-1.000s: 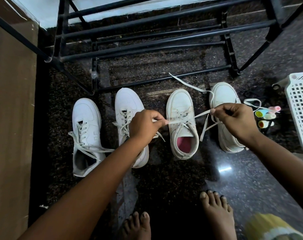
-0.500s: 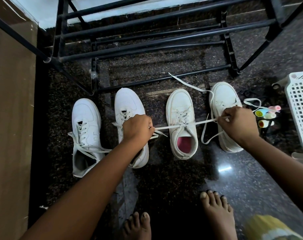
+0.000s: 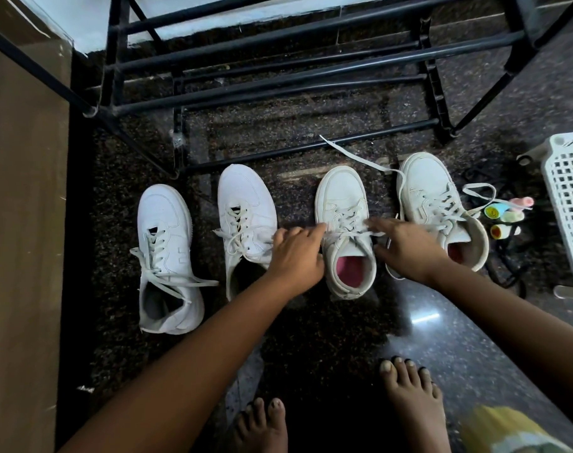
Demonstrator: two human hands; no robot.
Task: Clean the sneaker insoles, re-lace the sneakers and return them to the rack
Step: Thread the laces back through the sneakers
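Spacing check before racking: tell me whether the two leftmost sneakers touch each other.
Apart. The head view shows dark floor between the leftmost sneaker and the second sneaker along their whole sides.

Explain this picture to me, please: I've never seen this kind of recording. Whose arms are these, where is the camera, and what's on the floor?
There is no machine here. A person works with bare hands, and the single picture comes from a camera worn on their head, looking down, so the arms and bare feet are their own. Four white sneakers stand in a row on the dark floor in front of a black rack. The left hand and right hand reach to either side of the laces on the third sneaker, the one with the pink insole. The fingers are blurred, so I cannot tell whether they pinch a lace. The sneaker on the far right has a loose lace trailing toward the rack. Right of it lie small coloured tubes and a white basket.
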